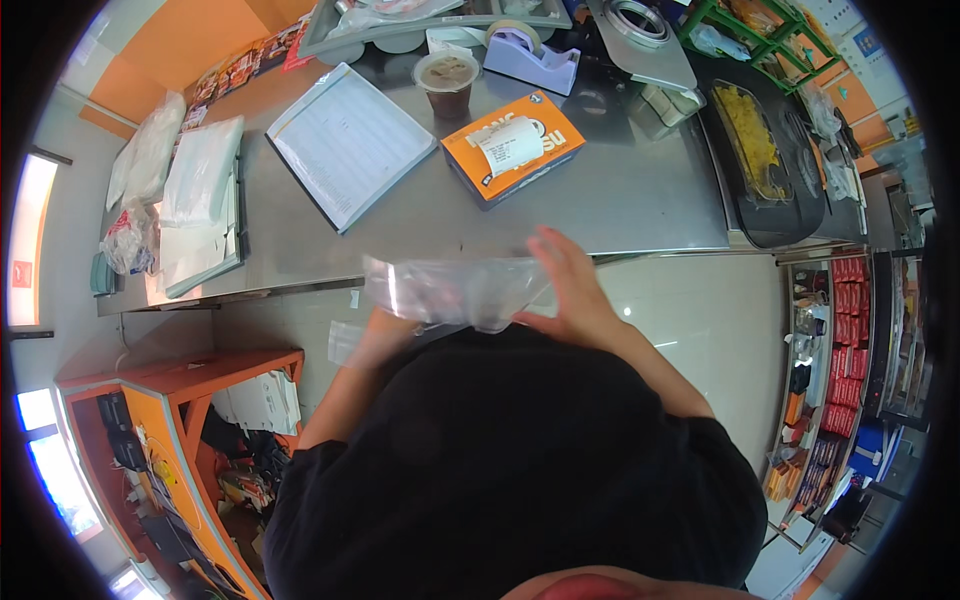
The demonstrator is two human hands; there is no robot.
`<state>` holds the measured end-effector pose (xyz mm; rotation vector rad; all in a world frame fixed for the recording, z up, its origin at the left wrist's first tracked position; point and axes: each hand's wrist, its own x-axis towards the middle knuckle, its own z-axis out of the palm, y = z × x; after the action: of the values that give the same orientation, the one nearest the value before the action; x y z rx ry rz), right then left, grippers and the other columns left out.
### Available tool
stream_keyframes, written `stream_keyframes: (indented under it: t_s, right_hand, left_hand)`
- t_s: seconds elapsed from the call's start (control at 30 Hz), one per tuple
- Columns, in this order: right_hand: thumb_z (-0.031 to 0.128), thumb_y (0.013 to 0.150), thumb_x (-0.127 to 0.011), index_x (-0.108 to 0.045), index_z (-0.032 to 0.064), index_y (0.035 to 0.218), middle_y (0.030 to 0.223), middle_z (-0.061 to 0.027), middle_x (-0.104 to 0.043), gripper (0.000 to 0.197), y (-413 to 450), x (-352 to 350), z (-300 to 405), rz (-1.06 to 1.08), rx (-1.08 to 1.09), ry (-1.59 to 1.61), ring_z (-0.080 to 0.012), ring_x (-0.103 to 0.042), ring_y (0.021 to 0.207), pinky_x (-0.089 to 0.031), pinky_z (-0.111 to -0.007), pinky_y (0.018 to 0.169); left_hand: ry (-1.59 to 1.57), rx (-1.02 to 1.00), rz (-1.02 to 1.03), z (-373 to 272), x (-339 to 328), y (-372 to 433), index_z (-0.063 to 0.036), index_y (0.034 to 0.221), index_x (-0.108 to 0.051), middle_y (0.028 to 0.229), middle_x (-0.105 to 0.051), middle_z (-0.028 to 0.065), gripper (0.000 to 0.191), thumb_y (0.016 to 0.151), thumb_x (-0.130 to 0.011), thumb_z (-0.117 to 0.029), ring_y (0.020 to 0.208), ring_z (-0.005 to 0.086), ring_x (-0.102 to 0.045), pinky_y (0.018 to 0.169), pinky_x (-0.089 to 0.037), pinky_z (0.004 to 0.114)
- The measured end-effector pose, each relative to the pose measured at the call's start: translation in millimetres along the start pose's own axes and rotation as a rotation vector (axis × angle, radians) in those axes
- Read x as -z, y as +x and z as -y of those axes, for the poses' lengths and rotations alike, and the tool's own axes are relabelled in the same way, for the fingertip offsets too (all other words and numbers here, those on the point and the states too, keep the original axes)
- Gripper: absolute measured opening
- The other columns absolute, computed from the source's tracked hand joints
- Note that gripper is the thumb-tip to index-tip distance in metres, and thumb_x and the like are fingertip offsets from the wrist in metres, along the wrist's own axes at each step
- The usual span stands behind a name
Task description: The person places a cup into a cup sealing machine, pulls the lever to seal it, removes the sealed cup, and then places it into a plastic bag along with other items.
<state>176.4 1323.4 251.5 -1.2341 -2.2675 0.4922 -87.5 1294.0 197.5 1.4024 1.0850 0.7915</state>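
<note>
A clear plastic bag point(457, 289) spans the space between my hands, in front of my torso and just off the near edge of the steel table. My left hand point(394, 326) is behind the bag's left part and partly hidden by it; its fingers cannot be made out clearly. My right hand point(566, 289) is at the bag's right end, its thumb and fingers spread apart. Beyond the bag, an orange cardboard box point(555, 124) bears a printed paper slip point(512, 146). Left of the box, a plastic-covered document point(351, 148) lies flat. A lidded plastic cup with a brown drink point(448, 82) stands behind them.
The steel table point(637, 206) also holds a purple tape dispenser point(529, 60), a cup-sealing machine part point(645, 37), a grey tray point(442, 22) and stacked plastic bags point(201, 172) at left. At right is a clear container of yellow food point(750, 142). An orange cabinet point(161, 450) stands lower left.
</note>
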Motion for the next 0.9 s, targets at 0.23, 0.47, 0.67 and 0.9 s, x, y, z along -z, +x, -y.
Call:
stream_keyframes:
  t_s: [0.23, 0.47, 0.67, 0.9]
  right_hand:
    - [0.013, 0.078, -0.059, -0.054, 0.0017, 0.102, 0.092, -0.0101, -0.059, 0.027, 38, -47, -12, 0.338, 0.031, 0.538, -0.0209, -0.056, 0.087, -0.040, -0.034, 0.084]
    - [0.012, 0.085, -0.050, -0.056, 0.0016, 0.097, 0.073, -0.0034, -0.058, 0.016, 33, -52, -20, 0.004, -0.379, 0.834, -0.0101, -0.056, 0.072, -0.045, -0.025, 0.069]
    - [0.013, 0.085, -0.051, -0.054, 0.0016, 0.104, 0.087, -0.0092, -0.060, 0.022, 40, -31, 31, 0.910, -0.042, 0.813, -0.0127, -0.056, 0.085, -0.045, -0.025, 0.073]
    - [0.009, 0.082, -0.054, -0.026, 0.0061, 0.129, 0.105, -0.0103, -0.052, 0.055, 36, -63, 15, 0.316, -0.304, 1.291, -0.0150, -0.053, 0.093, -0.044, -0.029, 0.077]
  left_hand:
    - [0.104, -0.013, -0.261, -48, -13, 2, 0.0012, 0.085, -0.059, 0.080, -0.061, 0.0086, 0.013, 0.078, -0.058, -0.010, 0.073, 0.0167, -0.058, 0.068, -0.047, 0.029]
    - [-0.436, 0.281, -0.111, -8, 4, -47, 0.0034, 0.088, -0.062, 0.081, -0.062, 0.0076, 0.015, 0.079, -0.058, -0.008, 0.070, 0.0125, -0.056, 0.065, -0.046, 0.025]
    - [-0.092, 0.361, -0.288, -14, -7, -31, 0.0005, 0.081, -0.063, 0.073, -0.061, 0.0050, 0.016, 0.075, -0.061, -0.014, 0.062, 0.0126, -0.055, 0.059, -0.044, 0.027]
    - [-0.199, 0.150, -0.204, -12, -20, -7, -0.0001, 0.081, -0.060, 0.069, -0.059, 0.0023, 0.017, 0.076, -0.063, -0.016, 0.062, 0.0121, -0.055, 0.056, -0.044, 0.026]
